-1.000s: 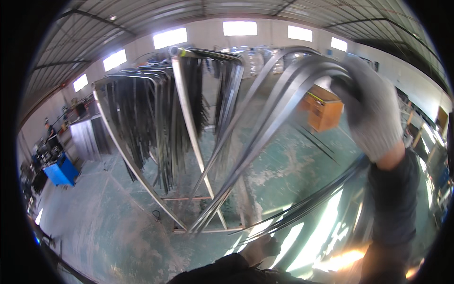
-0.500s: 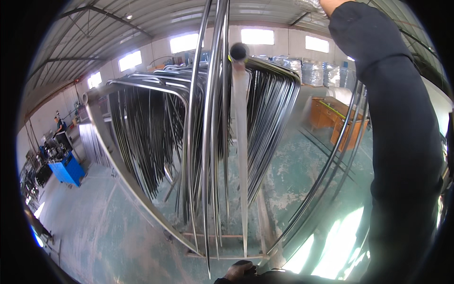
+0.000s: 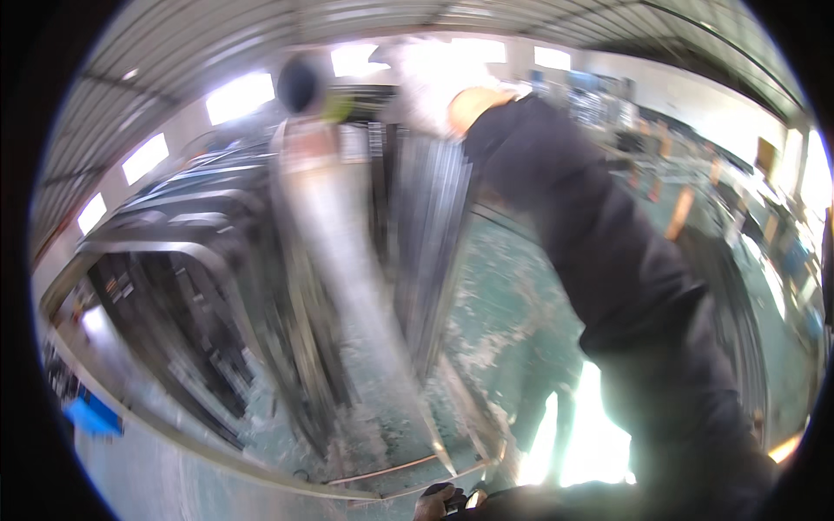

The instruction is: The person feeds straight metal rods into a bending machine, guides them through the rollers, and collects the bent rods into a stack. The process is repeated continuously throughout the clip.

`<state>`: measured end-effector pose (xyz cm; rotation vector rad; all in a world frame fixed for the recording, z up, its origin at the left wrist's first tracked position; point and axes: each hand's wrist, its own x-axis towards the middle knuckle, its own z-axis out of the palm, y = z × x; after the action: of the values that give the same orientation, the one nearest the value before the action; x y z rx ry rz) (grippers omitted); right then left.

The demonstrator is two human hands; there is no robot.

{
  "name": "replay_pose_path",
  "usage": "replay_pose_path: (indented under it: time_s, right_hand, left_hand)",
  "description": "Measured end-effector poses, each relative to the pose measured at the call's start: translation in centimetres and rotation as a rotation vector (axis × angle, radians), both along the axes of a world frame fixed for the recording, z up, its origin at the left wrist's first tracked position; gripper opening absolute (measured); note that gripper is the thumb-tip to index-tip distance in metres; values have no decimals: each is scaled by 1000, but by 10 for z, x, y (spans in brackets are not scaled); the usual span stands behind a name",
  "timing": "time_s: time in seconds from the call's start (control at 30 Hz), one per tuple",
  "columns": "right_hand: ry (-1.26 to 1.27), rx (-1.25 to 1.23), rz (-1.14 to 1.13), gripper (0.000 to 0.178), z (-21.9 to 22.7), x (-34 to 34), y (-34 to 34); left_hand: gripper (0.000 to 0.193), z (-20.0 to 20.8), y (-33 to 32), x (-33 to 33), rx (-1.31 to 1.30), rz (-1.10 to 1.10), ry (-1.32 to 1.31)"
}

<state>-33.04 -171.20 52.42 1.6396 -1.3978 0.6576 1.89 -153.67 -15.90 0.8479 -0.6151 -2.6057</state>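
Observation:
The picture is heavily blurred by motion. My right arm, in a dark sleeve, reaches from the lower right up to the top middle. There my right hand (image 3: 423,80), in a pale glove, is closed at the top of a bent metal tube frame (image 3: 334,260) that stands upright close in front of me. A dark cap (image 3: 300,82) sits at the frame's upper left corner. My left hand (image 3: 441,501) shows only as a few fingers at the lower edge, by the frame's bottom bar (image 3: 382,473). Its grip is hidden.
Several more bent metal frames (image 3: 191,286) lean in a row on the left. The floor (image 3: 512,304) is worn green concrete in a large hall with bright windows. Racks and workbenches (image 3: 695,200) stand at the right, and a blue object (image 3: 91,415) lies low at the left.
The frame has swung closer and now fills the middle as a blur. My gloved right hand has come back into view at the top. The view has tilted and shaken.

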Motion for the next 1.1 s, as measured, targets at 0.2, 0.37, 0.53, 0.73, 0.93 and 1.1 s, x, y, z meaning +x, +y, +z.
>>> replay_pose_path:
  time_s: [0.2,0.37,0.53,0.73,0.93,1.1]
  right_hand:
    - [-178,-137,206,30,-259,-20,133]
    - [-962,746,-348,45,-502,-39,339]
    - [-1413,697,-1113,46,-616,-35,622]
    - [-1508,169,-1832,87,-648,-74,895]
    - [-1616,360,-1974,143,-686,-189,1016]
    - [-1492,434,-1851,115,-710,-223,1034]
  left_hand:
    - [17,-15,-4,-46,-185,-423,-238]
    - [10,-62,-12,-83,-376,-678,-368]
    - [14,-71,4,-144,-651,-822,-441]
    - [16,-9,147,-290,-531,-717,-634]
    - [23,55,397,-411,-531,-874,-510]
    - [27,96,507,-437,-697,-1457,-150]
